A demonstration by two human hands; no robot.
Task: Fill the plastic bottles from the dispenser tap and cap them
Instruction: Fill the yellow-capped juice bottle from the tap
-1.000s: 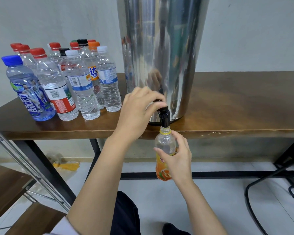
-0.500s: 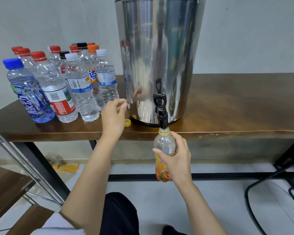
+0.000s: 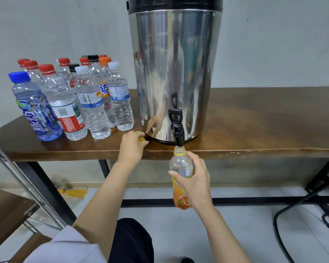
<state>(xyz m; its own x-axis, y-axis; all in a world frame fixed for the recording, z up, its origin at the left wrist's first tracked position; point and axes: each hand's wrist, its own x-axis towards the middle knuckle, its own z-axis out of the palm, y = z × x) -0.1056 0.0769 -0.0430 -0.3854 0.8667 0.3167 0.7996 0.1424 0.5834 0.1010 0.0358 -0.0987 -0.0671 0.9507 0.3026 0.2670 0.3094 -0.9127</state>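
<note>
The dispenser (image 3: 175, 73) lid runs off the top edge. The left hand (image 3: 131, 147) curls over the yellow cap (image 3: 141, 139), hiding most of it. The right hand (image 3: 196, 181) hides the orange-labelled bottle (image 3: 179, 162)'s right side. The far bottles (image 3: 93, 59) show only caps.

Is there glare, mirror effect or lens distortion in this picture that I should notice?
Head view: the steel dispenser mirrors the left hand pinching the cap; the wide lens leans the blue-capped bottle outward; light is soft, everything sharp.
</note>
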